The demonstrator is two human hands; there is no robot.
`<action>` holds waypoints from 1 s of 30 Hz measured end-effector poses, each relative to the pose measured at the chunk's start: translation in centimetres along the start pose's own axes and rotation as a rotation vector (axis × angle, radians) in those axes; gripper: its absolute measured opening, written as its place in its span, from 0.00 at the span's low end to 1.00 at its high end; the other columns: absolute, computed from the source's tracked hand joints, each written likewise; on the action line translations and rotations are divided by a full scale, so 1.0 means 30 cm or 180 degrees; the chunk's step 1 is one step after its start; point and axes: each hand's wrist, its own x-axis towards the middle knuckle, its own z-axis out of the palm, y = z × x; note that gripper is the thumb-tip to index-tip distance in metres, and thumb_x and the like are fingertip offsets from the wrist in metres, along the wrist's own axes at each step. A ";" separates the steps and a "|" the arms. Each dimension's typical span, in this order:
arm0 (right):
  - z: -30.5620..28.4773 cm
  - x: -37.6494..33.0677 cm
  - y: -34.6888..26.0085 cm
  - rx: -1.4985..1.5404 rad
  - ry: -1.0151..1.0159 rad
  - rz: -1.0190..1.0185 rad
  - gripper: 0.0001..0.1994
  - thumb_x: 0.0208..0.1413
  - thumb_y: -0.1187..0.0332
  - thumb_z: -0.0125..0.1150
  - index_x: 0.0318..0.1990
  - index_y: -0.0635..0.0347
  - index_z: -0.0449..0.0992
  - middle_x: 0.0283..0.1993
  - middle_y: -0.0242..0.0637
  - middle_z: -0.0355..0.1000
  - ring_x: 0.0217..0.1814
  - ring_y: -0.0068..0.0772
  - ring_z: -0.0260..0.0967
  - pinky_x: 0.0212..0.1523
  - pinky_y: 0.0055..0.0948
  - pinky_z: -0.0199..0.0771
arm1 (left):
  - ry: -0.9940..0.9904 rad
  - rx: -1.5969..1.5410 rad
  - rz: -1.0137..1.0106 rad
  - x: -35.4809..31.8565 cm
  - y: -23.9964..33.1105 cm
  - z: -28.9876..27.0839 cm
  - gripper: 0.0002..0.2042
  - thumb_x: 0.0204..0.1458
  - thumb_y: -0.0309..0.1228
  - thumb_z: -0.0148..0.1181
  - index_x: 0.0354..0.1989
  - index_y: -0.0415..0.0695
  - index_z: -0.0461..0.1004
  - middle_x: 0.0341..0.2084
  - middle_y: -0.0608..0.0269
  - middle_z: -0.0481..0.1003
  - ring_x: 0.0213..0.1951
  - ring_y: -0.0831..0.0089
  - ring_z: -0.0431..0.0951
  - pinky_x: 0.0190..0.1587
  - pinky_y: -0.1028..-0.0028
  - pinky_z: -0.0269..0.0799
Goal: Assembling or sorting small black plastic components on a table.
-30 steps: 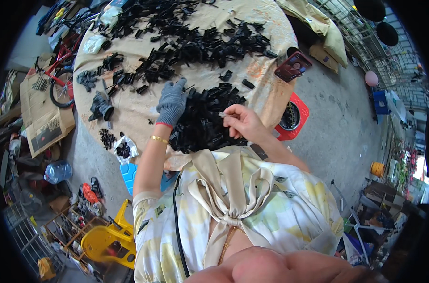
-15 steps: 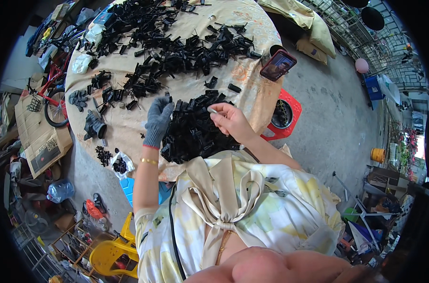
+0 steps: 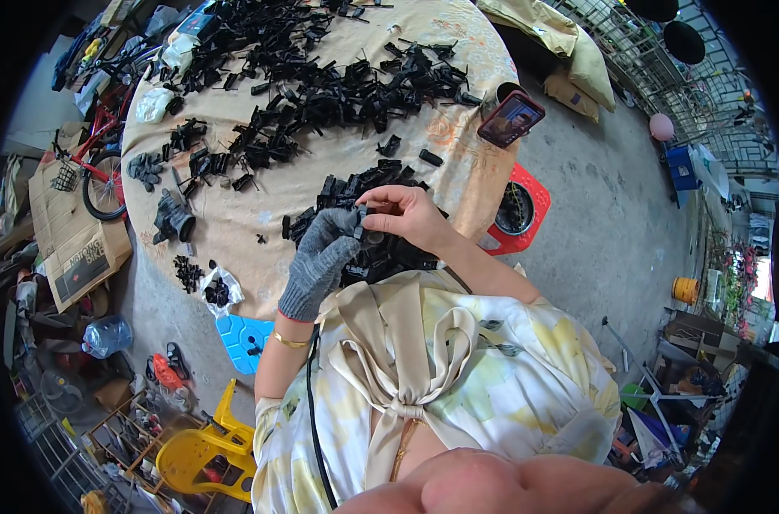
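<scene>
Holding a small black plastic part between both hands, I had my arms drawn in close over the near edge of the round table. My left hand, in a grey knit glove, came up from the lower left with the wrist bent and a gold bangle showing on the forearm; its gloved fingers were curled narrow around the near side of the part. My right hand was bare, reaching in from the right with the elbow tucked beside my body, the back of the hand up, thumb and fingertips pinched on the top of the same part. The two hands touched each other at the part, which sat just above a heap of black plastic pieces at the table's near edge. More black pieces lay spread across the far side of the tan cloth. A phone stood propped at the table's right rim. On the floor, a red tray lay right of the table, and a yellow chair and a blue stool stood to my left.
</scene>
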 end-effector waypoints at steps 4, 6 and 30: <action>0.025 -0.036 -0.039 -0.0416 -0.0119 -0.0298 0.13 0.45 0.77 0.63 0.41 0.62 0.74 0.33 0.27 0.71 0.34 0.14 0.67 0.37 0.16 0.68 | 0.0308 0.0257 -0.0177 -0.010 0.038 0.023 0.12 0.46 0.27 0.59 0.38 0.42 0.66 0.30 0.65 0.70 0.32 0.75 0.72 0.41 0.72 0.72; 0.017 -0.044 -0.034 -0.0724 -0.0264 -0.0500 0.13 0.45 0.78 0.61 0.42 0.63 0.74 0.33 0.28 0.72 0.36 0.14 0.67 0.38 0.15 0.68 | 0.0106 0.0640 -0.0864 -0.011 0.087 0.041 0.10 0.46 0.26 0.60 0.36 0.42 0.67 0.27 0.70 0.70 0.29 0.82 0.69 0.34 0.84 0.66; 0.076 -0.069 -0.050 -0.1356 0.0049 -0.0269 0.06 0.52 0.74 0.53 0.33 0.67 0.75 0.21 0.32 0.71 0.22 0.16 0.67 0.23 0.18 0.66 | 0.0885 0.2574 0.1399 -0.049 -0.016 0.044 0.14 0.43 0.20 0.61 0.41 0.39 0.70 0.39 0.58 0.73 0.41 0.73 0.73 0.44 0.77 0.69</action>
